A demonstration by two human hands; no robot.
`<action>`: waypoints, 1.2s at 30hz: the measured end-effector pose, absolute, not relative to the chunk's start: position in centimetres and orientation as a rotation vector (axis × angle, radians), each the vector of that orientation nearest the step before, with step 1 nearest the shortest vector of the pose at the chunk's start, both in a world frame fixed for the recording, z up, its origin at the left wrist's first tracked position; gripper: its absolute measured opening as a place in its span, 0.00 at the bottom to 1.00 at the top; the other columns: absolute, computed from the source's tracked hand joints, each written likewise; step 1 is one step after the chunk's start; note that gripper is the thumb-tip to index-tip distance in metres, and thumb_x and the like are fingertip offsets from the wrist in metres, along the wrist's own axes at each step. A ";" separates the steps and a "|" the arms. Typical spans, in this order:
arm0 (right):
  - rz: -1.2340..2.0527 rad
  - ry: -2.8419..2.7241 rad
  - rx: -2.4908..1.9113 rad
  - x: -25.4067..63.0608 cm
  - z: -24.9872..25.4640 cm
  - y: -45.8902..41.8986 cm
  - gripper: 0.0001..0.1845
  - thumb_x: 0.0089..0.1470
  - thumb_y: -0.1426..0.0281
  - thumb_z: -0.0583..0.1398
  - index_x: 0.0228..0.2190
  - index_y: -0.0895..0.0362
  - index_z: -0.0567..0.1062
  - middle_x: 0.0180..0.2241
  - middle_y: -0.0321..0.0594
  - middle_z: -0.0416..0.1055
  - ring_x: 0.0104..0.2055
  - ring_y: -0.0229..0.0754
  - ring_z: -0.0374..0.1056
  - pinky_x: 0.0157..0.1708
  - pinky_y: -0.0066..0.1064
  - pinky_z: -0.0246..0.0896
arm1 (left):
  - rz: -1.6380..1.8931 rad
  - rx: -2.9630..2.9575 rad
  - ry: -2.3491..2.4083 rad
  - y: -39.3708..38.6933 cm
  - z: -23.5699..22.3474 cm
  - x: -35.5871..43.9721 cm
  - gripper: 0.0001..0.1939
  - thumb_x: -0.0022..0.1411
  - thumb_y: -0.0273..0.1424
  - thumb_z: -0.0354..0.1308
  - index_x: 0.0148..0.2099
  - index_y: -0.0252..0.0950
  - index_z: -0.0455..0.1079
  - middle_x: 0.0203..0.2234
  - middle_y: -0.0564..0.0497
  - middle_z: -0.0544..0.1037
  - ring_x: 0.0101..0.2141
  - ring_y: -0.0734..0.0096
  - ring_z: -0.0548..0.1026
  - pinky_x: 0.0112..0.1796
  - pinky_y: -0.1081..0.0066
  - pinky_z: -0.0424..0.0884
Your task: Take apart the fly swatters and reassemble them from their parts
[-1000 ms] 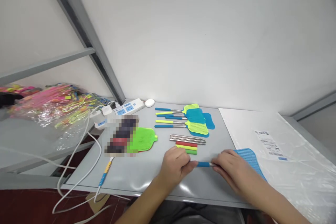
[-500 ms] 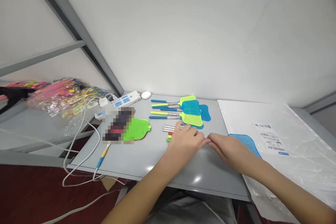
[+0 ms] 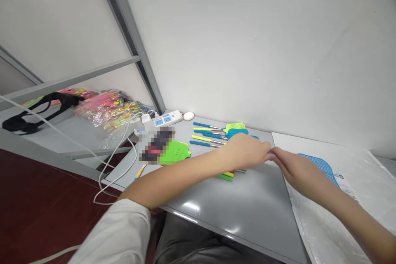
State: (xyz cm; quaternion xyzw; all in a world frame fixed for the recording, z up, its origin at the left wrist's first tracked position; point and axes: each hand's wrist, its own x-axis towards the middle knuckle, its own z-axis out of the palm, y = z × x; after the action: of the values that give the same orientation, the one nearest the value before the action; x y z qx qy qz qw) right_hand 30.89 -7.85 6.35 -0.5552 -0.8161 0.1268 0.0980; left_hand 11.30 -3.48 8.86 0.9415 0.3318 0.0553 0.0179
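Observation:
My left hand (image 3: 249,149) and my right hand (image 3: 289,164) meet above the right part of the grey table, fingertips pinched close together. A small bit of blue shows between them. From behind my right hand juts the perforated blue head of a fly swatter (image 3: 321,168); its shaft is hidden by my fingers. Under and behind my left arm lie finished-looking fly swatters with blue and yellow handles, including a yellow-green head (image 3: 235,126) and a blue head (image 3: 236,133). Green and yellow handle pieces (image 3: 225,177) and metal rod ends (image 3: 241,170) peek out below my left forearm.
Green swatter heads (image 3: 175,152) lie on the left beside a pixelated patch. Behind them are a white power strip (image 3: 168,118) with cables and a white mouse (image 3: 188,116). A white plastic package (image 3: 312,210) covers the right side. Bagged colourful items (image 3: 107,107) fill a lower left shelf.
Both hands have shifted right relative to the table, and the blue swatter head has moved with them over the package label. My left arm now reaches further across. The view has turned left.

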 end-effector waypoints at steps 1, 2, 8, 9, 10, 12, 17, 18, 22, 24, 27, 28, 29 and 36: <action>0.314 -2.472 -1.636 30.8 5.7 -8.2 0.12 0.65 0.64 0.46 0.32 0.49 0.65 0.23 0.33 0.71 0.21 0.42 0.65 0.20 0.30 0.49 | 0.170 2.915 1.024 -3.9 7.9 10.8 0.22 0.71 0.46 0.42 0.44 0.34 0.69 0.28 0.46 0.78 0.30 0.59 0.78 0.29 0.67 0.67; 0.256 -2.531 -1.617 30.7 5.0 -8.6 0.11 0.65 0.66 0.47 0.31 0.49 0.64 0.22 0.33 0.70 0.21 0.42 0.66 0.20 0.30 0.47 | 0.153 2.896 0.999 -4.4 7.0 10.3 0.22 0.71 0.46 0.42 0.44 0.34 0.68 0.28 0.46 0.78 0.30 0.59 0.78 0.29 0.67 0.67; -0.180 -2.764 -1.283 28.9 2.2 -10.2 0.12 0.56 0.81 0.48 0.31 0.52 0.63 0.25 0.34 0.67 0.24 0.42 0.63 0.24 0.32 0.41 | -0.010 2.592 1.025 -6.9 5.6 6.9 0.17 0.70 0.43 0.44 0.41 0.36 0.66 0.24 0.50 0.76 0.24 0.64 0.74 0.23 0.70 0.61; -0.219 -2.783 -1.222 28.8 2.3 -10.3 0.12 0.55 0.82 0.48 0.31 0.52 0.63 0.25 0.34 0.66 0.24 0.41 0.62 0.24 0.32 0.41 | -0.020 2.540 0.979 -7.0 5.9 6.5 0.16 0.70 0.43 0.44 0.39 0.38 0.65 0.24 0.51 0.74 0.24 0.66 0.72 0.22 0.71 0.60; -0.237 -2.804 -1.162 28.6 2.4 -10.4 0.12 0.54 0.82 0.49 0.31 0.53 0.63 0.25 0.33 0.66 0.24 0.41 0.61 0.25 0.33 0.41 | -0.035 2.448 0.913 -6.9 6.1 6.1 0.17 0.70 0.42 0.44 0.35 0.38 0.64 0.23 0.52 0.72 0.23 0.68 0.70 0.22 0.72 0.60; -0.243 -2.847 -1.068 28.5 2.9 -10.6 0.13 0.52 0.83 0.49 0.30 0.53 0.63 0.25 0.33 0.65 0.24 0.41 0.60 0.25 0.33 0.41 | -0.106 2.099 0.778 -6.6 6.4 5.4 0.19 0.70 0.43 0.44 0.28 0.39 0.59 0.20 0.55 0.67 0.21 0.72 0.65 0.21 0.72 0.58; -0.300 -2.870 -0.981 27.8 3.9 -11.4 0.13 0.49 0.84 0.51 0.28 0.54 0.64 0.23 0.34 0.64 0.22 0.40 0.56 0.25 0.34 0.39 | -0.327 1.030 0.594 -6.7 5.8 4.7 0.23 0.63 0.55 0.50 0.31 0.40 0.55 0.19 0.61 0.49 0.16 0.80 0.44 0.17 0.77 0.42; -0.325 -2.860 -0.961 27.6 4.0 -11.6 0.12 0.50 0.83 0.51 0.28 0.54 0.65 0.24 0.35 0.65 0.23 0.40 0.56 0.25 0.35 0.39 | -0.337 0.932 0.572 -7.0 5.6 4.7 0.24 0.62 0.55 0.51 0.31 0.40 0.55 0.20 0.61 0.47 0.16 0.80 0.41 0.17 0.77 0.40; -0.449 -2.865 -0.868 29.1 4.2 -11.8 0.11 0.57 0.79 0.51 0.30 0.53 0.68 0.25 0.36 0.67 0.25 0.40 0.57 0.27 0.36 0.42 | -0.356 0.781 0.521 -8.0 4.9 3.3 0.23 0.62 0.55 0.50 0.31 0.41 0.55 0.21 0.60 0.44 0.17 0.80 0.38 0.17 0.78 0.36; -0.528 -2.834 -0.930 32.3 4.0 -11.1 0.12 0.58 0.79 0.50 0.34 0.52 0.70 0.26 0.37 0.69 0.27 0.41 0.60 0.30 0.36 0.45 | -0.392 0.802 0.542 -7.9 4.7 1.7 0.23 0.63 0.55 0.49 0.30 0.41 0.54 0.20 0.60 0.44 0.16 0.79 0.37 0.17 0.78 0.35; -0.703 -2.521 -1.307 38.7 3.3 -9.8 0.18 0.58 0.81 0.47 0.39 0.54 0.72 0.31 0.44 0.73 0.34 0.46 0.65 0.34 0.39 0.50 | -0.325 1.076 0.684 -7.5 4.8 -0.8 0.24 0.64 0.56 0.46 0.30 0.40 0.56 0.19 0.59 0.49 0.16 0.78 0.44 0.16 0.76 0.42; -0.737 -2.409 -1.433 40.4 2.9 -9.5 0.17 0.59 0.80 0.47 0.40 0.55 0.72 0.31 0.45 0.73 0.34 0.46 0.65 0.35 0.40 0.51 | -0.238 1.280 0.748 -7.5 4.9 -1.3 0.23 0.65 0.54 0.46 0.30 0.40 0.59 0.19 0.58 0.54 0.16 0.77 0.50 0.17 0.75 0.48; -0.709 -2.420 -1.494 41.6 2.4 -9.4 0.17 0.60 0.79 0.48 0.41 0.55 0.73 0.34 0.47 0.74 0.35 0.46 0.66 0.37 0.40 0.52 | -0.137 1.515 0.808 -7.6 4.9 -1.5 0.21 0.67 0.51 0.46 0.32 0.40 0.62 0.21 0.57 0.59 0.19 0.75 0.57 0.20 0.74 0.55; -0.467 -2.464 -1.554 38.1 -2.2 -11.1 0.21 0.60 0.80 0.47 0.47 0.55 0.73 0.40 0.48 0.73 0.41 0.48 0.67 0.43 0.41 0.57 | 0.238 2.725 0.857 -11.1 -0.1 1.4 0.09 0.69 0.29 0.50 0.44 0.37 0.71 0.36 0.48 0.73 0.38 0.66 0.72 0.38 0.69 0.66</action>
State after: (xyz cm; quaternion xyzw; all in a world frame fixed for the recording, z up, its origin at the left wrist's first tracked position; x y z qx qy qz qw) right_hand 38.15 -11.10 -2.15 -0.5245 -0.8313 -0.1575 0.0956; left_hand 1.39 -11.13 -0.13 0.9416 0.2962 0.0821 0.1373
